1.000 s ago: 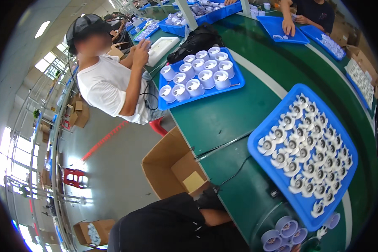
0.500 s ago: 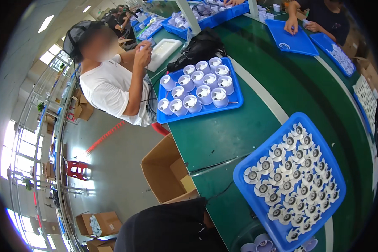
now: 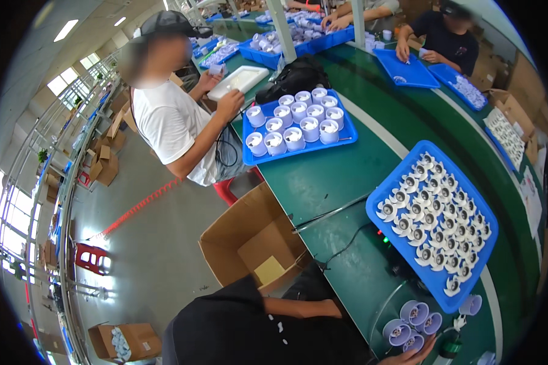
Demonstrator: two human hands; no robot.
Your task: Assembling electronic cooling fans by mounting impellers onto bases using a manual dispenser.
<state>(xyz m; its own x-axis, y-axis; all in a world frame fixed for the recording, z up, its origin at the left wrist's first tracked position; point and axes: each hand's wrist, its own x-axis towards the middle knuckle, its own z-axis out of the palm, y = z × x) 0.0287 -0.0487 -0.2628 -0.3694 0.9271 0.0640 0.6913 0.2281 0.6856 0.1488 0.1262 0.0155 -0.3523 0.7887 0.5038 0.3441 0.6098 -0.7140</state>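
At the lower edge my right hand (image 3: 415, 354) reaches toward a cluster of pale violet cups (image 3: 397, 332), with small parts inside. Its fingers look stretched out along the side of the nearest cup; the palm and wrist are cut off. My left forearm (image 3: 304, 308) comes out of a black sleeve and lies near the table edge; the hand itself is hidden. Beyond the cups lies a blue tray (image 3: 380, 220) of white fan blades with dark hubs. Beside my right hand are a green-and-black cylindrical object (image 3: 452, 347) and a tipped violet cup (image 3: 470, 305).
A second blue tray (image 3: 351, 135) bears violet cups with white blades inside. At left, a person in a white shirt (image 3: 173, 121) sits by a white tray (image 3: 240, 79). An open cardboard box (image 3: 225, 234) stands against the green table (image 3: 304, 182). Another person (image 3: 447, 39) works across it.
The view has shifted, showing more of the near table. My right hand and left forearm have come into sight. The person at left has moved their hands apart and holds a violet cup.
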